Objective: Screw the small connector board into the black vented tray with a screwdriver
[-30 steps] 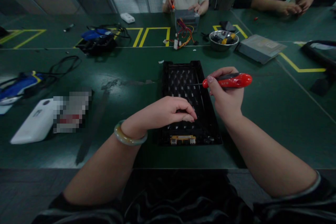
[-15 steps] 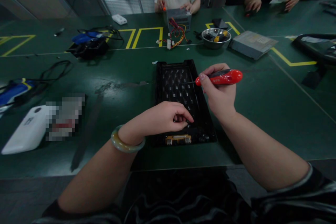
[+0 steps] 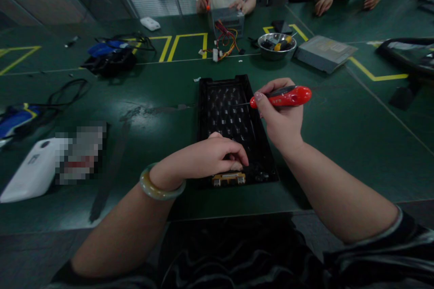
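Note:
A black plastic enclosure (image 3: 251, 140) lies flat on the green table in front of me, its inside facing up and its floor dotted with rows of small slots. My right hand (image 3: 283, 119) holds a red and black screwdriver (image 3: 291, 96) almost level, with its thin shaft pointing left over the enclosure. Low inside the enclosure is my left hand (image 3: 225, 158), its fingers curled down; whatever they pinch, if anything, is hidden. Just below those fingers sits a small orange-brown circuit board (image 3: 228, 179) with metal connectors, at the near end of the enclosure.
To the left lie a white device (image 3: 35, 169), a blurred-out item (image 3: 83, 151) and blue tools with cables (image 3: 16, 119). Farther back are a metal bowl (image 3: 276, 54) of tools, a flat metal drive (image 3: 325, 53) and a power supply (image 3: 230, 20) handled by a person opposite.
My left hand has shifted slightly down toward the circuit board. The right hand still holds the screwdriver in nearly the same pose. The whole view has tilted a little.

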Tool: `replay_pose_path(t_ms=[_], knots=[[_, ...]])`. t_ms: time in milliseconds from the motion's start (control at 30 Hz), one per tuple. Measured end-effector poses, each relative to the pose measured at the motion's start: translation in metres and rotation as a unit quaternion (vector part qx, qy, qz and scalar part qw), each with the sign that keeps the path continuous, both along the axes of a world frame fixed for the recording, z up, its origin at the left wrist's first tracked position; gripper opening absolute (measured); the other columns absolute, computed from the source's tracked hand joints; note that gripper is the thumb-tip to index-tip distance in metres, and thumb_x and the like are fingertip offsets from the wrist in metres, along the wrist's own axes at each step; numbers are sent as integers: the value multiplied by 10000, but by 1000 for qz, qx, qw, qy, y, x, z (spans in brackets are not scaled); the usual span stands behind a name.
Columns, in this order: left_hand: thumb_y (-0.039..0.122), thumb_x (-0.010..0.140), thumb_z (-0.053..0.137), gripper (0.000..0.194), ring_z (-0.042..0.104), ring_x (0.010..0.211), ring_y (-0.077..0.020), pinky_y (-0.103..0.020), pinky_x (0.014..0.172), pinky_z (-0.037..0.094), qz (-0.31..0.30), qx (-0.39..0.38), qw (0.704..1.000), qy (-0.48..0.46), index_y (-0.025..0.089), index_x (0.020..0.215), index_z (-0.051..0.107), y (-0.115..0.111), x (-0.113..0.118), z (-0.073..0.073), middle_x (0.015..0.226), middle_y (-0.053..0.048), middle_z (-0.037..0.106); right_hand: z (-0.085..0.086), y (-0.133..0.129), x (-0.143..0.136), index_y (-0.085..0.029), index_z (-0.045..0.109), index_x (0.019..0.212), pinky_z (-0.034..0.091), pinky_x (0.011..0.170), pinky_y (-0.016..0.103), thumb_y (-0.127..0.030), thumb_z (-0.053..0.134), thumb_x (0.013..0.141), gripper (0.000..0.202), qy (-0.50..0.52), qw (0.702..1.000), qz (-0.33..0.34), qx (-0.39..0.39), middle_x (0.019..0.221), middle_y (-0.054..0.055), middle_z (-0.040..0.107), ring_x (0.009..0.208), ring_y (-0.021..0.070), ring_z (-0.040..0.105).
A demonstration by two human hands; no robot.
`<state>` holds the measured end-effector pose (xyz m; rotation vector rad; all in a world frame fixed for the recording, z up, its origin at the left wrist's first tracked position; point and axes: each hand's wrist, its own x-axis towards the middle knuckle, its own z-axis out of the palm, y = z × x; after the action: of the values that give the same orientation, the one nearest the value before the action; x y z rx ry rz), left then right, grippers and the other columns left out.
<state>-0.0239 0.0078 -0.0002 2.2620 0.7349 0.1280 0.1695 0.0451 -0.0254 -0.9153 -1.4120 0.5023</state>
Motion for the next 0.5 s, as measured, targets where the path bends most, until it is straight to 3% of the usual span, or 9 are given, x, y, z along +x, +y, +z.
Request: replay_pose_path(t_ms=[100,233,500], knots=[[312,942,594,164,576,1026,-172,-339,980,270,-16,33,999,17,302,997,749,1,-1,-4,1028,5,678,0,0,0,-256,566,902,547,706,338,-359,670,875,149,-2,1000,-2,-2,857,-5,597,733,143,581],[374,925,613,159,481,1088,-208,-367,968,240,7,56,996,62,390,942,770,0,0,-8,1101,-1,569,1,-2,0,-256,569,902,550,753,350,-323,667,878,121,0,1000,0,1,875,0,602,783,154,601],[442,873,660,128,446,1127,-239,-403,998,242,45,35,995,78,388,902,773,-3,3,-8,1159,11,548,5,-5,-1,-260,568,887,548,800,378,-308,667,876,110,-24,999,-11,25,876,0,605,800,164,613]])
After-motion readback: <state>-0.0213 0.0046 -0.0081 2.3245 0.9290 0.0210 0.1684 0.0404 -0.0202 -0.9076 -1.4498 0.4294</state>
